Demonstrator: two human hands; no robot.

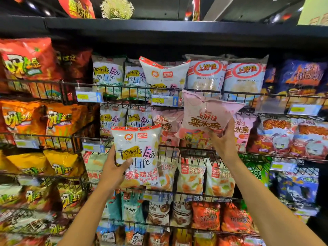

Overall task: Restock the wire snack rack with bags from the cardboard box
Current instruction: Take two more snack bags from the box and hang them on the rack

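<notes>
Both bags raised to the wire snack rack [193, 153]
Your left grip [113, 172] clasps the white bag [137, 150]; your right grip [224, 140] clasps the upright pink bag [206, 116], its matching pink row [166, 124] directly behind.

- Black flat top shelf board [159, 26]: spans full width, above all stock.
- Small pale-flowered decorative plant [117, 8]: stands on board, left of centre.
- Red glossy promotional sign with yellow lettering [78, 7]: just left of plant, top cropped.
- Narrow red hanging banner [196, 8]: right of centre.
- Pale green panel [313, 10]: top right corner.
- Clear plastic price-label holders with yellow tags: left [89, 97], centre [164, 100], right [304, 109]; print blurred.
</notes>
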